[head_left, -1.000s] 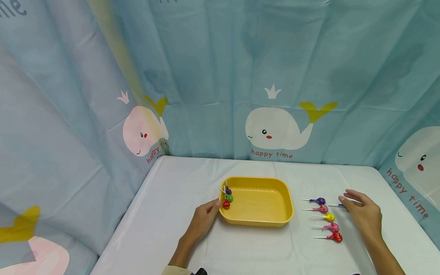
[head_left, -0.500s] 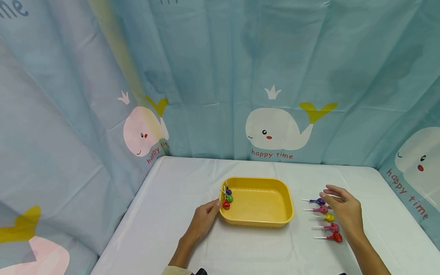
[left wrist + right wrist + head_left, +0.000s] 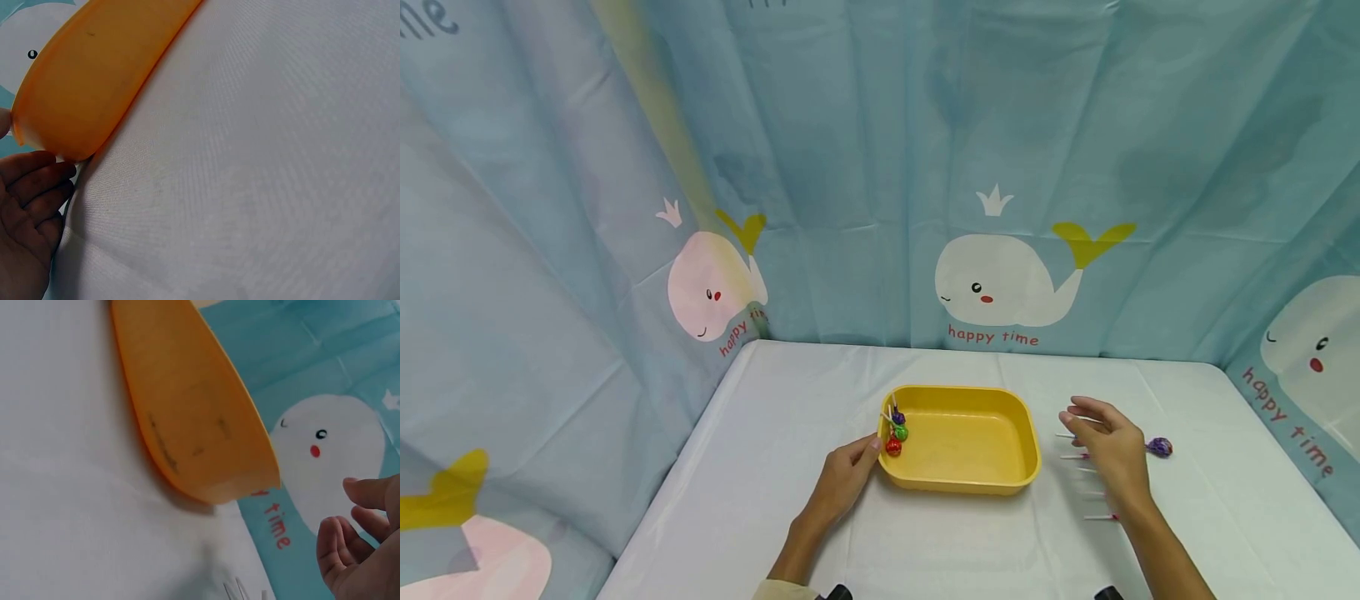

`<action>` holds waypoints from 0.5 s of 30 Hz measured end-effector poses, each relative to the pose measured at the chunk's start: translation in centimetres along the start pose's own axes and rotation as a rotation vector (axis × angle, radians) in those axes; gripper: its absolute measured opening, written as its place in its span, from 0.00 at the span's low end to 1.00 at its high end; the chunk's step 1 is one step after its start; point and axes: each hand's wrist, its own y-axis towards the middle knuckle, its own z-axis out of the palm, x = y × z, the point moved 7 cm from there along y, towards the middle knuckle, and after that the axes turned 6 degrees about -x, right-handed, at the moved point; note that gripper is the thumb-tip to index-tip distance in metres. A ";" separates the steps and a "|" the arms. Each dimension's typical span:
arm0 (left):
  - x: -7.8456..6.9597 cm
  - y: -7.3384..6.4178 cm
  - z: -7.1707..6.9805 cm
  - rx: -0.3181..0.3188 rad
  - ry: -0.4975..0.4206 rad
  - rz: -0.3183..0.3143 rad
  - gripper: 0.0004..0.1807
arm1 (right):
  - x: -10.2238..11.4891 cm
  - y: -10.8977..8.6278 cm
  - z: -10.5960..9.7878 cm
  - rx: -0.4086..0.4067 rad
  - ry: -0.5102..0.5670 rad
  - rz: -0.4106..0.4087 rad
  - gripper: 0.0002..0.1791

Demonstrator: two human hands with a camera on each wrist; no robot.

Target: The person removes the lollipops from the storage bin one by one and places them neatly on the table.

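At the left end of a yellow tray (image 3: 970, 483), my left hand (image 3: 841, 479) holds the rim, thumb at the edge and fingers against the outer wall (image 3: 69, 119). Inside lie a purple lollipop (image 3: 898, 418), a green lollipop (image 3: 901, 433) and a red lollipop (image 3: 893, 447). My right hand (image 3: 1112, 454) hovers over a row of several lollipops, whose white sticks (image 3: 1097, 517) poke out to its left while their heads are hidden. In the right wrist view its fingers (image 3: 340, 544) are loosely bent with nothing between them. Just right of that hand lies another purple lollipop (image 3: 1159, 447).
A white cloth covers the table (image 3: 955, 550). Behind it and at both sides hangs a blue curtain (image 3: 880, 275) printed with whales. The tray stands between my two hands.
My right hand has moved left from the far-right purple lollipop, whose head now shows, to above the row of sticks. My left hand and the tray have stayed put.
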 end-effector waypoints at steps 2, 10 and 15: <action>0.0 0.0 0.0 -0.001 0.003 0.001 0.30 | 0.3 -0.1 0.6 0.008 0.024 0.001 0.32; 0.1 0.1 0.0 0.002 0.003 -0.002 0.30 | 1.3 -0.9 3.1 0.067 0.108 0.025 0.29; 0.1 0.1 0.0 0.001 0.002 -0.008 0.31 | 2.1 -1.3 4.7 0.112 0.147 0.013 0.27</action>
